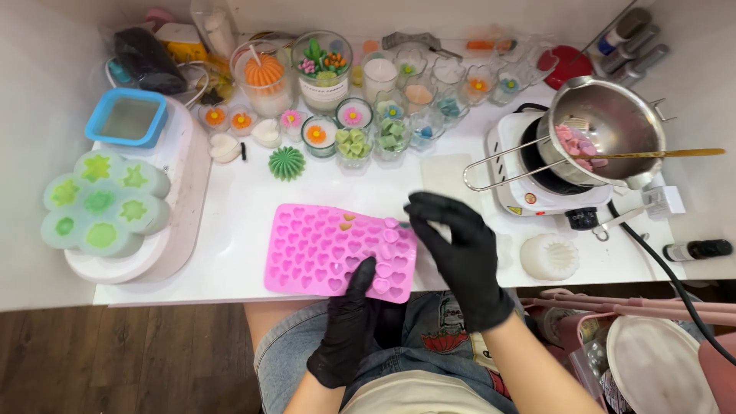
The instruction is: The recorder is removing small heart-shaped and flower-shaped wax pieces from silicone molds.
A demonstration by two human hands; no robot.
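While the pink silicone heart-cavity mould (330,249) lies at the near table edge, long axis left to right, black-gloved left hand (349,322) grips its near right edge from below; black-gloved right hand (460,249), fingertips pinched, hovers at its right end, equally close.

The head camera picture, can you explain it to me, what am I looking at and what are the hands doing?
This is one picture from a camera worn on a person's head, looking down at a white table. Both hands wear black gloves. The left hand grips the near edge of a pink heart-cavity mould. The right hand pinches at the mould's right end. Nearby are a green flower mould, small decorated candles in glasses, and a steel pot of pink pieces on a white hotplate.
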